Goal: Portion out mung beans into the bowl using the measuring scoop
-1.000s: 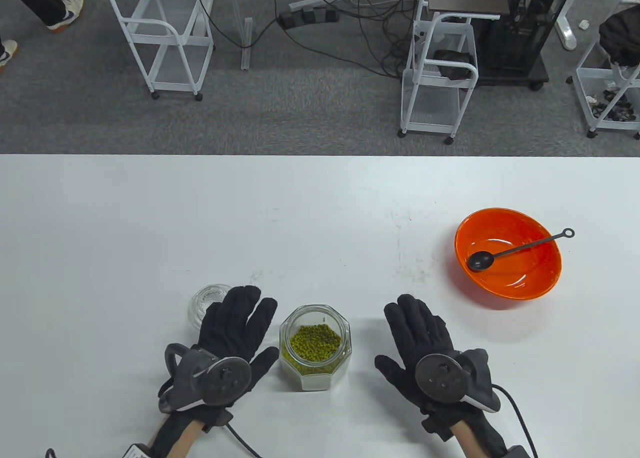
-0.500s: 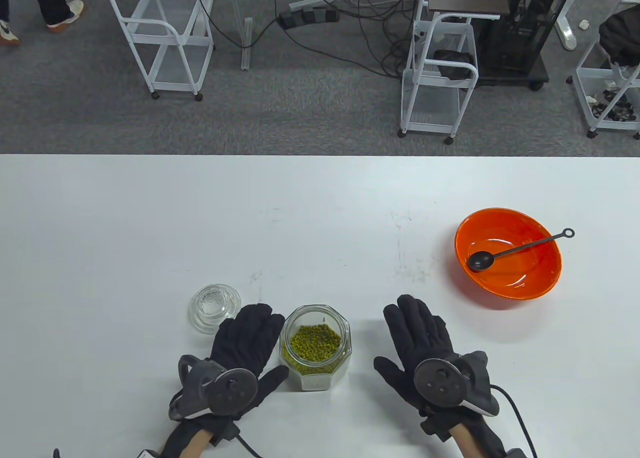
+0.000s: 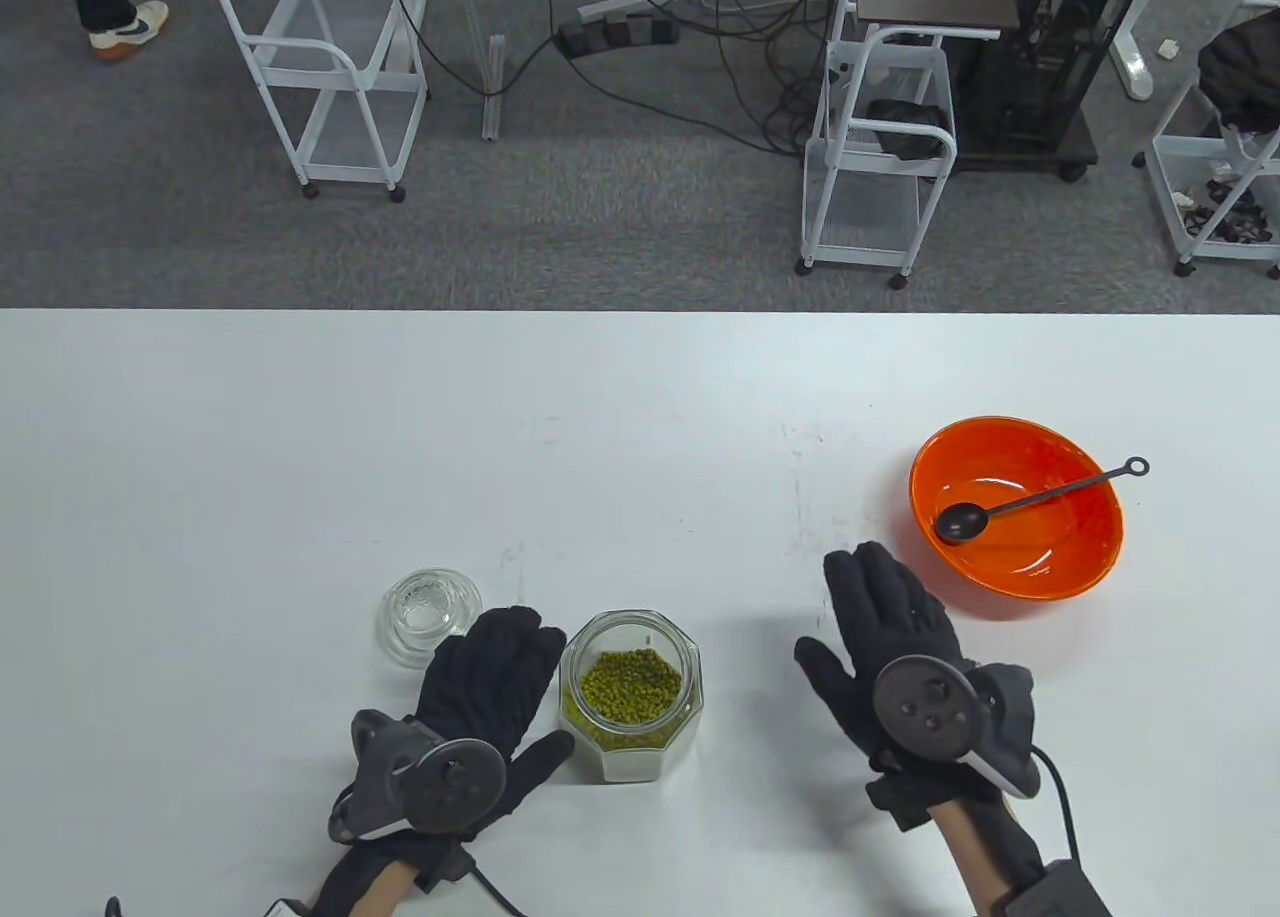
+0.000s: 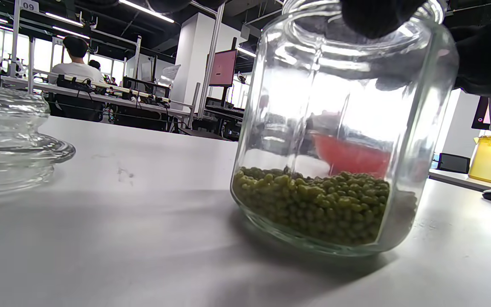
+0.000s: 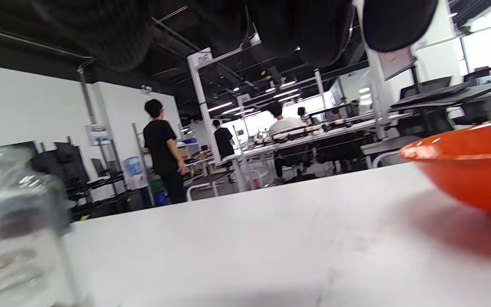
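The glass jar (image 3: 632, 695) with mung beans (image 3: 630, 684) in its bottom stands open near the front edge. My left hand (image 3: 500, 682) holds it from its left side, thumb at the front; in the left wrist view a fingertip (image 4: 377, 17) overlaps the jar (image 4: 339, 128) at its rim. The orange bowl (image 3: 1040, 569) sits at the right with the black measuring scoop (image 3: 1040, 497) lying inside, handle over the right rim. My right hand (image 3: 885, 607) hovers flat and empty just left of the bowl (image 5: 471, 166).
The jar's glass lid (image 3: 428, 612) lies on the white table (image 3: 640, 437) left of the jar, just beyond my left fingers. White wire carts (image 3: 330, 67) and cables stand on the floor past the table's far edge.
My left hand drew back off the lid and closed in on the jar's left side. My right hand moved forward and right, toward the bowl.
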Tool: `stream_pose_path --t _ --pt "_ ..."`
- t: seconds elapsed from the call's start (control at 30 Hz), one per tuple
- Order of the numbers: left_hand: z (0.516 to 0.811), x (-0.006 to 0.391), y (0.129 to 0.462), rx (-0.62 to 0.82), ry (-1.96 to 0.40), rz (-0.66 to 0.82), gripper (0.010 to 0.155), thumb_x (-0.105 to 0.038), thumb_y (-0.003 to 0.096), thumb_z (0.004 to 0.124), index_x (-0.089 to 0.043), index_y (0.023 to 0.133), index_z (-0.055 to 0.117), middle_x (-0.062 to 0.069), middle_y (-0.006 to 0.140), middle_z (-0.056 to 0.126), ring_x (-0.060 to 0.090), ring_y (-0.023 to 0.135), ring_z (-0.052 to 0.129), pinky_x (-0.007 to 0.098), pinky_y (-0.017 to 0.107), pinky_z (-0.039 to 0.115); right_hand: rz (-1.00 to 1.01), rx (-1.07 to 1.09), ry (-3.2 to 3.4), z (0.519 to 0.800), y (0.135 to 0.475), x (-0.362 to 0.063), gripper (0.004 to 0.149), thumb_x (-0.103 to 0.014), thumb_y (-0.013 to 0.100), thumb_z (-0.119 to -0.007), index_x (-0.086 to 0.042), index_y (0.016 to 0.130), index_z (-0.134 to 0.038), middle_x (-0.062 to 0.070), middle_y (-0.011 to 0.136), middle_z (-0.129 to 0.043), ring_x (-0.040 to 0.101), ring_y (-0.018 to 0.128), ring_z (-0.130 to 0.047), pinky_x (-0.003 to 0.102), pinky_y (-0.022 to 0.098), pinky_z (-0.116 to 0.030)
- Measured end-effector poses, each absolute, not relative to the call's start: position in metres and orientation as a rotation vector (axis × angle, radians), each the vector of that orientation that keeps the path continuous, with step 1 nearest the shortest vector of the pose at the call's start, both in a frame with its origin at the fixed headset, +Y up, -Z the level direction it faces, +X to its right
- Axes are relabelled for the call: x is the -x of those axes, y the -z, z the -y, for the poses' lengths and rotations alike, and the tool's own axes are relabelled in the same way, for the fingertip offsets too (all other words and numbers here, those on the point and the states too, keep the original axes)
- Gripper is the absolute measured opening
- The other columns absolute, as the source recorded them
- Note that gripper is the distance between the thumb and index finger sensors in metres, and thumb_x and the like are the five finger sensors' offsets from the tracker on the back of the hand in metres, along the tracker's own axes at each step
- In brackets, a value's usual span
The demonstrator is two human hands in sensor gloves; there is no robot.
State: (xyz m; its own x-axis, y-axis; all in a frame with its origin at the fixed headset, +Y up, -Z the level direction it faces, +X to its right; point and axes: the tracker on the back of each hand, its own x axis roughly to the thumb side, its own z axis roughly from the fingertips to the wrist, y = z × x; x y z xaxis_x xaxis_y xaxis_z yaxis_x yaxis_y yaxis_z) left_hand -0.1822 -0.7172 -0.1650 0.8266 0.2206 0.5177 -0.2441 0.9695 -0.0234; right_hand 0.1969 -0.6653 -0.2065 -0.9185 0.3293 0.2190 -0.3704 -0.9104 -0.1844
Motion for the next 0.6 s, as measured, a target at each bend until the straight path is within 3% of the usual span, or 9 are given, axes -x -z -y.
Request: stream_pose_path --t 0.27,0.6 --pt "0.72 0.18 0.168 -0.033 -0.239 0.542 0.088 -0.059 0.0554 0.064 -0.021 0.121 0.02 0.023 0.126 0.027 0.051 0.116 0.036 0.076 0.076 0.043 0.422 0.166 -2.753 0.644 0.245 -0.275 0.078 -0.055 0.052 -0.072 -0.013 0.115 -0.052 0.026 0.114 -0.052 0.052 0.098 -0.064 0.068 0.063 -0.063" --pt "0.72 0.18 0.169 -0.03 -0.251 0.541 0.088 -0.059 0.0552 0.064 -0.02 0.121 0.021 0.023 0.127 0.027 0.05 0.116 0.036 0.076 0.076 0.043 0.366 0.677 -2.609 0.684 0.277 -0.37 0.083 -0.056 0.053 -0.073 -0.01 0.115 -0.045 0.029 0.111 -0.05 0.053 0.092 -0.065 0.067 0.06 -0.065"
